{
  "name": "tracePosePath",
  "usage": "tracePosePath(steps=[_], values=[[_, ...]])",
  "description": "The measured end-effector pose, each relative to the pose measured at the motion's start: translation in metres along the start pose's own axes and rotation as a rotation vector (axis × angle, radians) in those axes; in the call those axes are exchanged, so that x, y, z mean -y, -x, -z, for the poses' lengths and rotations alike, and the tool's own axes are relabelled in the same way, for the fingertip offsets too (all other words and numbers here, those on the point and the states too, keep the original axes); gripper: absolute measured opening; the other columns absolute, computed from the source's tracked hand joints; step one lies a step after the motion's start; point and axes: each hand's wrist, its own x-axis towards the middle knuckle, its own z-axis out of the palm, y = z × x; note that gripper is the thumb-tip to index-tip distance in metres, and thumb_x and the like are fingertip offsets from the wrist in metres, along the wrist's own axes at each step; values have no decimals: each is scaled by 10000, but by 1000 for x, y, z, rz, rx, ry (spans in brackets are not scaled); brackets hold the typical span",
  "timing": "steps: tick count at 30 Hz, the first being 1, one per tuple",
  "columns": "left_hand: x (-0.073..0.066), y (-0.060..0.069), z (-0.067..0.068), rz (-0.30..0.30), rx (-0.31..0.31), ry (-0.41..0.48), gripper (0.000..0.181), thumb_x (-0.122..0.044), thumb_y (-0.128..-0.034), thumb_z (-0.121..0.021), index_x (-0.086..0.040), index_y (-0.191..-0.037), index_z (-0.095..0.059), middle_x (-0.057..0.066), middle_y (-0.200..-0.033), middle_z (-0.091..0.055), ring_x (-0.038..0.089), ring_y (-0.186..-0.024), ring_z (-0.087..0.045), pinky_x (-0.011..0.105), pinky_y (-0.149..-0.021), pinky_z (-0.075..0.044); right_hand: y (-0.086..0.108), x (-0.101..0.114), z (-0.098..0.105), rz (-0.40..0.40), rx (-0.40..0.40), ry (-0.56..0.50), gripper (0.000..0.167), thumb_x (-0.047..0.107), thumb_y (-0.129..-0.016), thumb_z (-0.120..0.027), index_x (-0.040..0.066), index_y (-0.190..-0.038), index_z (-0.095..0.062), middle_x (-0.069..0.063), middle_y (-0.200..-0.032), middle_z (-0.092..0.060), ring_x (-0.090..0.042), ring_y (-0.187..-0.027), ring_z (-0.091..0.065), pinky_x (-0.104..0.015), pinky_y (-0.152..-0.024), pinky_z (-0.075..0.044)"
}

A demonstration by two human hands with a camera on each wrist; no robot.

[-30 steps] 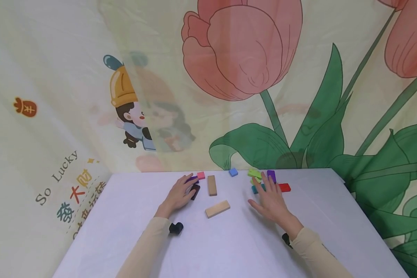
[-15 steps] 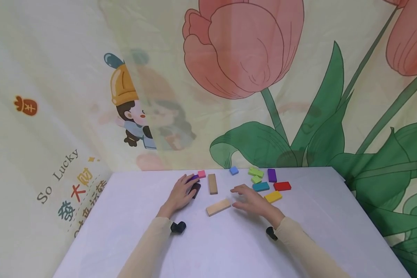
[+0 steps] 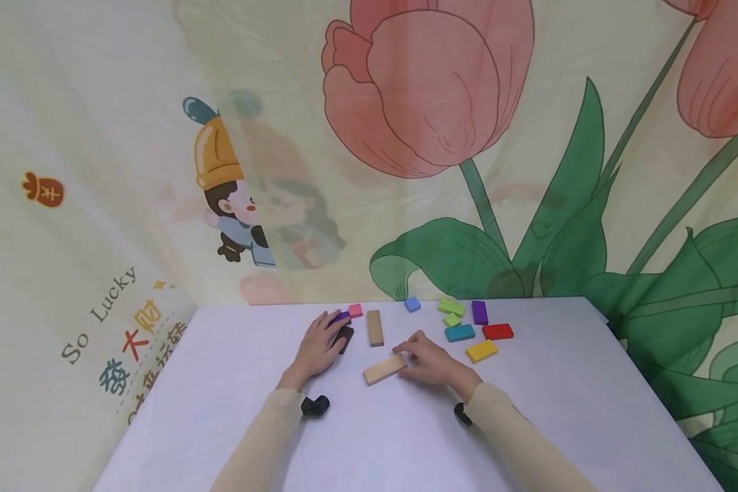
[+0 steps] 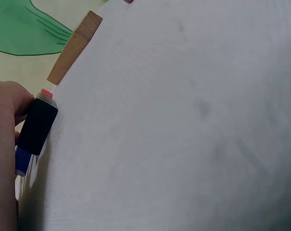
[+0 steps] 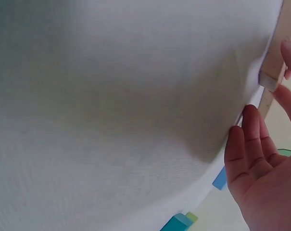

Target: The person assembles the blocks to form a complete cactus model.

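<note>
My left hand [image 3: 316,346] rests at a black block [image 3: 346,339] and a purple block [image 3: 342,318], its fingers partly covering the purple one. In the left wrist view the thumb touches the black block's [image 4: 38,126] edge; the other fingers are mostly hidden behind it. My right hand [image 3: 432,362] has its thumb and index finger around the right end of a plain wooden block [image 3: 384,370]. The right wrist view shows them pinching this wooden block [image 5: 278,45], while the other fingers lie apart from it. A second wooden block [image 3: 375,329] lies farther back.
A pink block [image 3: 355,310] and a blue block [image 3: 413,305] are near the back edge. To the right lie light green blocks [image 3: 452,308], a teal block [image 3: 460,333], a purple block [image 3: 480,313], a red block [image 3: 498,331] and a yellow block [image 3: 482,351] on the white table [image 3: 381,437].
My right hand has moved left and toward me, from above the coloured blocks to the end of the nearer wooden block, uncovering the yellow block. The left hand has stayed in place.
</note>
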Motion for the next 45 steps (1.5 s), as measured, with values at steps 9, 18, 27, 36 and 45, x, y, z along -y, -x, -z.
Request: tracePosePath(steps=[9,18,27,36,45], values=[[1,1,-1,-10,-15,13,474,-214,-932,-582,-117,-1396,-559,171,-1496,-440,487,-1380,-328,615,-1113,-266,0,-4,-1,35,-55,-100,273,140,-868,-757,143,-1120,-651,-28,-1087,-579,-157,-933,-546,-354,-860,-516],[1,-3,0,2,-2,0,470,-246,-941,-581,-140,-1399,-560,153,-1506,-434,470,-1385,-334,608,-1115,-271,15,7,23,65,-210,-459,353,73,-870,-741,-10,-1202,-653,-85,-987,-675,-171,-832,-615,-244,-761,-540],[1,-1,-1,25,0,5,473,-240,-939,-588,-144,-1401,-559,147,-1509,-434,459,-1387,-336,607,-1117,-269,56,8,31,-85,-106,-555,213,145,-869,-755,37,-1037,-679,-42,-875,-677,-201,-786,-653,-279,-711,-570],[1,0,0,41,17,3,483,-254,-941,-586,-150,-1412,-549,137,-1522,-419,447,-1398,-327,609,-1119,-265,94,5,13,-115,76,-580,135,110,-852,-762,53,-965,-715,-26,-861,-680,-178,-743,-611,-268,-693,-569],[2,0,-2,32,8,8,484,-248,-937,-589,-147,-1409,-550,139,-1522,-419,445,-1395,-331,613,-1116,-265,113,2,-2,-165,103,-594,111,85,-825,-779,51,-916,-727,-18,-831,-641,-161,-731,-597,-255,-681,-566]])
